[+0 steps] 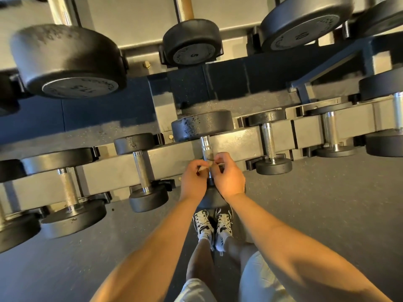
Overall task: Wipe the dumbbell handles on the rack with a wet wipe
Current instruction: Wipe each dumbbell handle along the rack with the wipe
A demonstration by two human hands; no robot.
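Note:
A black dumbbell with a knurled chrome handle [206, 149] lies on the lower tier of the grey rack [237, 141], straight ahead of me. My left hand [193, 179] and my right hand [229, 176] meet over the near part of that handle. Both pinch a small pale wet wipe [208, 165] between thumb and fingertips, holding it against the handle. Most of the wipe is hidden by my fingers. The dumbbell's near head [212, 198] shows below my wrists.
More dumbbells sit on the lower tier on both sides, the nearest at left [144, 171] and at right [270, 144]. Larger ones [69, 62] hang on the upper tier overhead. My sneakers [212, 227] stand on the dark rubber floor [327, 203] below.

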